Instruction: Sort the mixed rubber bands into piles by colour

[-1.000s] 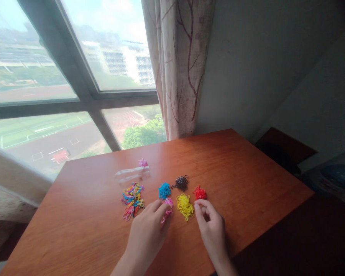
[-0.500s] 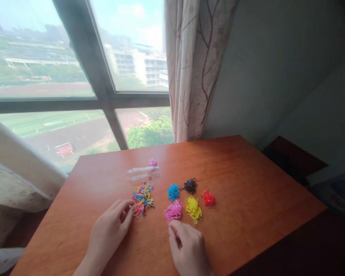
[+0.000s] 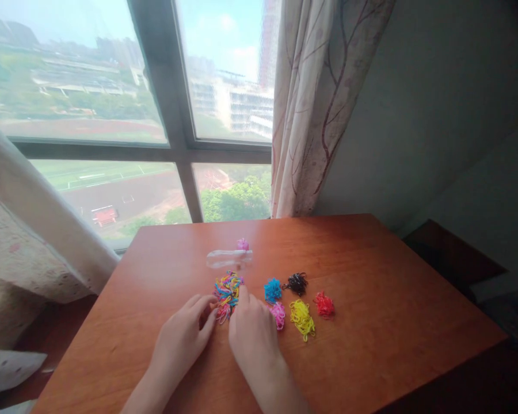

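Note:
A mixed pile of small coloured loops that look like rubber bands [image 3: 228,289] lies on the table between my hands. At its left edge is my left hand [image 3: 183,330], its thumb and index finger curled close together; anything between the tips is too small to make out. My right hand [image 3: 254,325] reaches over the pile's right edge, back of the hand up, index finger pointing into the loops. Its thumb and other fingertips are hidden. A pink pile [image 3: 278,315], partly covered by my right hand, sits beside a blue pile [image 3: 273,291] and a yellow pile [image 3: 303,319].
Farther right are a black pile [image 3: 297,283] and a red pile [image 3: 324,305]. Behind the mixed pile lie a clear plastic container [image 3: 227,258] and a small pink object [image 3: 242,244]. The brown table [image 3: 371,287] meets a window and curtain [image 3: 302,115].
My right hand has moved left and forward from the pink pile to the mixed pile. My left hand stays at the mixed pile's left edge. The whole view has shifted slightly.

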`<action>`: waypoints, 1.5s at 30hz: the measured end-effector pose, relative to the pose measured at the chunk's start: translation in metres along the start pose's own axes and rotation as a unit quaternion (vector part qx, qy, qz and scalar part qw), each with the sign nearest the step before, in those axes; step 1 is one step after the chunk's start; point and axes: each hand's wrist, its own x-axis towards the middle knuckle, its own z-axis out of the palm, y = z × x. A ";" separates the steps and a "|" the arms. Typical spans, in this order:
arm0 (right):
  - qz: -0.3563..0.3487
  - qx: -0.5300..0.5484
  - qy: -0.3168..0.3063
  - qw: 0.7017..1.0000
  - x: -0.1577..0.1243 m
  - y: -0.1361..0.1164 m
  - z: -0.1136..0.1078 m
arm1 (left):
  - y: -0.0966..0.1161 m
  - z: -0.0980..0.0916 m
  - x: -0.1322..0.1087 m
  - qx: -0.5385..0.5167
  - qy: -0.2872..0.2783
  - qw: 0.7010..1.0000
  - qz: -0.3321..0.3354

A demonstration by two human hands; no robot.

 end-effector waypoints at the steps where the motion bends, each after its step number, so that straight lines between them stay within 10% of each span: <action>1: 0.000 0.003 0.003 1.000 0.008 0.000 -0.003 | -0.001 0.001 0.000 -0.001 -0.002 1.000 -0.005; 10: 0.007 -0.007 -0.071 0.997 0.049 -0.001 -0.005 | -0.004 0.010 0.003 0.074 -0.019 0.994 -0.078; 45: -0.029 0.174 0.004 0.984 -0.043 0.023 0.012 | 0.001 -0.013 -0.006 -0.045 -0.097 0.993 0.053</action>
